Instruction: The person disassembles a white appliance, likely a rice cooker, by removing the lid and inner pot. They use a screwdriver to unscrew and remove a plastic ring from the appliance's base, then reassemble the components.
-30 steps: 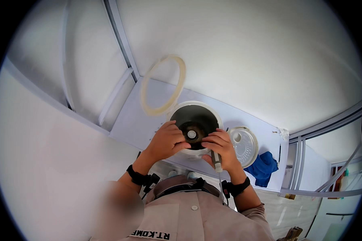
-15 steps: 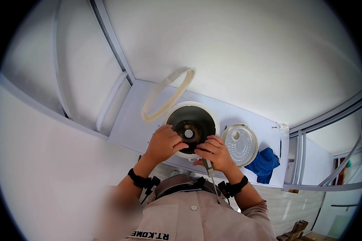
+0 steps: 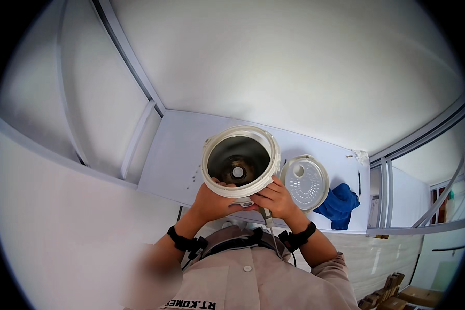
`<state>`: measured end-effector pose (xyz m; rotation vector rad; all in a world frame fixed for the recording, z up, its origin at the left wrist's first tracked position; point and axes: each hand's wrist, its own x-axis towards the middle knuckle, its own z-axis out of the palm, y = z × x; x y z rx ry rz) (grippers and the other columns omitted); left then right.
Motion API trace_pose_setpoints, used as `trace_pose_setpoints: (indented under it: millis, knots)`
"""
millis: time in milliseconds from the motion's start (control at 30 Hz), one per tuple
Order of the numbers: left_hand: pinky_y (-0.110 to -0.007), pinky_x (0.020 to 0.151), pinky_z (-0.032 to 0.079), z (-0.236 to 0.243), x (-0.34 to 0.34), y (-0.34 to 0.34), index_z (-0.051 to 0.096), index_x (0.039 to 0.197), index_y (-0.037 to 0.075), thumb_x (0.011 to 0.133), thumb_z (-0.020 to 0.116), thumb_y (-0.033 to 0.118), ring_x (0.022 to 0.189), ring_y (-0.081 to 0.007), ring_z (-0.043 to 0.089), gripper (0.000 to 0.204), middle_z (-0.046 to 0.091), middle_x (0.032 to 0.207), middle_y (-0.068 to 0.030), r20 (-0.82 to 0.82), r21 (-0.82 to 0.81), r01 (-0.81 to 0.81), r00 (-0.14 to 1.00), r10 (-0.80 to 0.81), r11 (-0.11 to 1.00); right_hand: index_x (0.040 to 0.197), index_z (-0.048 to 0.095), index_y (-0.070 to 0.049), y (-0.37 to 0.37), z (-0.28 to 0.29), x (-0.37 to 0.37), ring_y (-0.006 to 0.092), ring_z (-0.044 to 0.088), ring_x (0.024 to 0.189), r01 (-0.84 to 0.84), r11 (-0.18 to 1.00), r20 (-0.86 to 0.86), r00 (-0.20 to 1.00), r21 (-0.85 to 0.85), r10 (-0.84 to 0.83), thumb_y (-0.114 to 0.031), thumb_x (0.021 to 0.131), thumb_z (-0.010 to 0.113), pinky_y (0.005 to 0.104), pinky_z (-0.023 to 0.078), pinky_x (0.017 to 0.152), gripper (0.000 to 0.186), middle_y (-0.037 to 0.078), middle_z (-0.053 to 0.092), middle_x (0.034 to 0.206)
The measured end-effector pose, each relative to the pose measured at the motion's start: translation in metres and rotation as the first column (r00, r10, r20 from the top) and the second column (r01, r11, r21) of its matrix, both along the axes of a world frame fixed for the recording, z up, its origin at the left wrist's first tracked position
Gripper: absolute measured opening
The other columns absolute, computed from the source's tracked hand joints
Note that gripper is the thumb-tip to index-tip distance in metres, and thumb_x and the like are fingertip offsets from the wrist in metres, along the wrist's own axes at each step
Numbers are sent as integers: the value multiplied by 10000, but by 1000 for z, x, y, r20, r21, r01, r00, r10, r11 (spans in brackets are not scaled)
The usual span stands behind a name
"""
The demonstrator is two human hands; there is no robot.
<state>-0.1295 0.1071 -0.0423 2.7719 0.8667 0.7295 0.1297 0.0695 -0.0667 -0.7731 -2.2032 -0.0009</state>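
A rice cooker body [image 3: 237, 150] stands on the table, its dark cavity open, with a round metal piece [image 3: 238, 172] in the middle of the stained bottom. Around its mouth sits a cream plastic rim ring [image 3: 272, 147]. My left hand [image 3: 213, 200] is closed at the near left of the ring, some fingertips showing inside the edge and the thumb below. At the near right, my right hand [image 3: 278, 199] has its fingers against the ring. It also holds a screwdriver [image 3: 266, 214] in the palm, the shaft pointing back toward my body.
Right of the cooker lie a round pale inner lid [image 3: 307, 183] and a crumpled blue cloth [image 3: 338, 205]. Several small bits, perhaps screws [image 3: 194, 179], lie on the table [image 3: 173, 150] at left. White crumpled tissue [image 3: 360, 156] rests at the far right corner. Walls stand behind and left.
The cream ring, tilted up at the cooker's far left side before, now lies around its mouth. Both hands have moved from over the opening to the near edge. The screwdriver stays in my right hand.
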Motion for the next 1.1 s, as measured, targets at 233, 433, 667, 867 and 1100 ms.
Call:
trace_pose_setpoints:
  millis: [233,433,667,867,1100]
  knots:
    - [-403,777,501,-13,-1,-2,803,1006,209,799,853,494,753,-203,668,356,719,855,60,109,124,37,993,-50,992,975,765,-90,-2,-14,1,323,690,1141,18,999,-33,999,43,-17,-272,789,798,538,505,1104,263,73,750,1105]
    - [-450,845,578,-1,8,-2,826,1048,200,735,896,414,903,-260,748,386,789,999,-15,235,140,-27,972,-6,990,927,730,-72,7,-3,-2,330,693,1071,40,991,-92,995,130,-28,-221,746,780,542,538,1041,240,84,729,1044]
    - [-467,901,598,0,6,-9,835,1078,181,690,915,309,1020,-311,771,416,808,1127,-58,220,-22,-34,975,38,999,918,701,-64,2,0,-5,301,698,991,73,979,-93,994,190,-56,-191,740,773,511,568,985,230,78,708,991]
    - [-479,895,570,5,5,-13,827,1094,155,693,901,276,1010,-321,744,426,794,1080,-69,199,-70,-50,978,63,996,870,672,-69,0,5,-12,299,696,927,92,974,-108,992,206,-71,-197,738,782,511,574,981,214,72,711,969]
    - [-467,906,573,10,6,-14,838,1088,164,711,899,270,1026,-311,748,397,797,1101,-66,183,-78,-54,981,67,995,919,684,-80,-7,3,-10,293,712,1009,114,986,-79,991,123,-105,-218,766,787,530,553,1042,230,69,727,1028]
